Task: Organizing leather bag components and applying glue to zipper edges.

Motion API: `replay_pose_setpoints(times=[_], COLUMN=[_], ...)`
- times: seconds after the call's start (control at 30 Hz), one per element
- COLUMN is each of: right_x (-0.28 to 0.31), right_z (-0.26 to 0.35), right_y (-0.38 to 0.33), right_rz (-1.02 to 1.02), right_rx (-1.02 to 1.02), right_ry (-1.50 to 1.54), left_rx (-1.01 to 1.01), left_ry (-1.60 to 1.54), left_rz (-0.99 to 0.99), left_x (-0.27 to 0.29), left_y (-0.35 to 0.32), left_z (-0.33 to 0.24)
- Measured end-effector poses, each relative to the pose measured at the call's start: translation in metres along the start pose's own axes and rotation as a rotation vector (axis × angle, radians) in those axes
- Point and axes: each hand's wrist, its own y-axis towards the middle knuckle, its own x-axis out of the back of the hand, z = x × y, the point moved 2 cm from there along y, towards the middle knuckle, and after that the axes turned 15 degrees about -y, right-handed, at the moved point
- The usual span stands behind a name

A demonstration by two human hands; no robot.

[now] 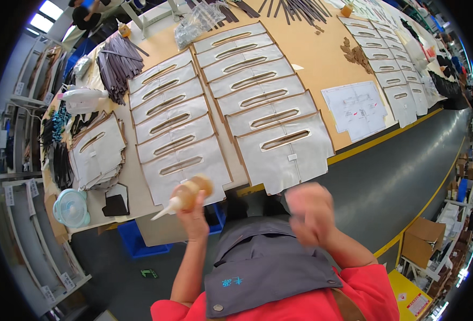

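Note:
My left hand (194, 218) is closed round a squeeze bottle (196, 187) of amber liquid, probably glue, tilted so that its white nozzle points down to the left. The bottle hovers over the front edge of the nearest grey panel (185, 184) in the left column. Curled and blurred, my right hand (312, 211) is held in front of the table edge; what it holds, if anything, cannot be made out. Close beyond it lies the front grey panel (279, 160) of the second column. These panels have brown edges and slotted openings, and overlap in rows.
Stacked panels (98, 155) and a small fan (71, 207) occupy the table's left. Dark strips (119, 61) and a plastic bag (198, 24) lie farther back. A drawing sheet (354, 109) is on the right, near more panels (394, 80). A blue bin (140, 241) stands below.

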Motion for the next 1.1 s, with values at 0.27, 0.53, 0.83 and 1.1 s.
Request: replay_pose_setpoints(times=[0.27,0.53,0.83,1.1], right_x=[-0.003,0.036,0.099,0.078], right_z=[-0.084,-0.099,-0.178,-0.191], right_y=[-0.127,-0.153,-0.116,-0.037], right_rz=[0.062,-0.195,-0.392,-0.268], right_rx=[-1.113,-1.165,-1.013,-0.876], right_ry=[1.18,1.44,1.321,0.816], left_rx=[0.463,0.201,0.584,0.291], left_ry=[-0.134,-0.07,0.205,-0.34], left_rz=[0.44,0.571,1.15,1.731], left_x=[-0.167,-0.223,-0.209,-0.265], left_y=[-0.123,-0.173,-0.18,-0.221], left_z=[0.056,0.079,0.045,-0.085])
